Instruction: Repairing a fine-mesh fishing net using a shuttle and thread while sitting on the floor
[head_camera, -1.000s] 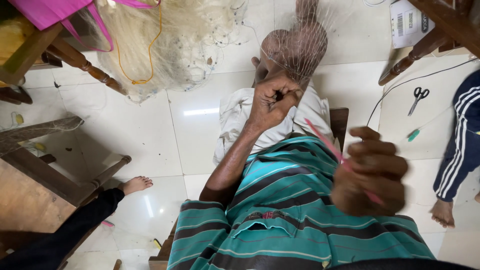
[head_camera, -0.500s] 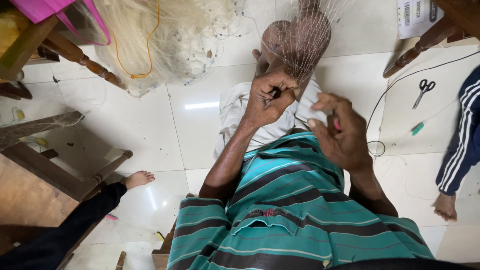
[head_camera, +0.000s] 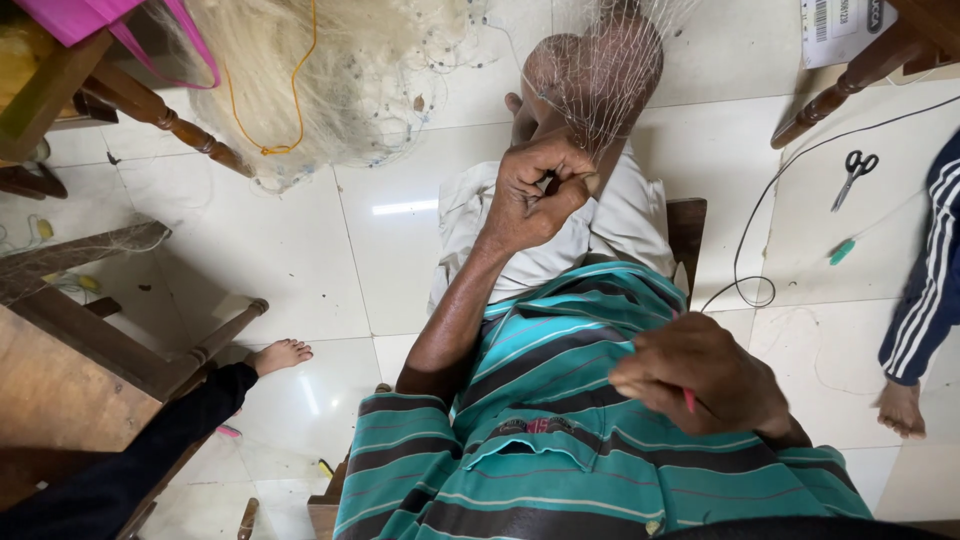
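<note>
Pinching a bit of fine fishing net (head_camera: 600, 80) up near the knee, the left hand (head_camera: 535, 190) is curled tight, thumb and fingertips closed on the mesh, which is draped over the knee and runs up out of frame. The right hand (head_camera: 705, 375) sits lower, close to the teal striped shirt (head_camera: 560, 440), fingers closed around a thin red netting needle (head_camera: 689, 400) that only just pokes out below the knuckles. A big pale heap of net (head_camera: 340, 80) lies on the white tiled floor (head_camera: 290, 260) off to the left by a wooden chair leg (head_camera: 165, 118). Scissors (head_camera: 853, 172) lie on the tiles to the right, well apart from both hands, and someone else's bare foot (head_camera: 282, 353) shows on the left.
</note>
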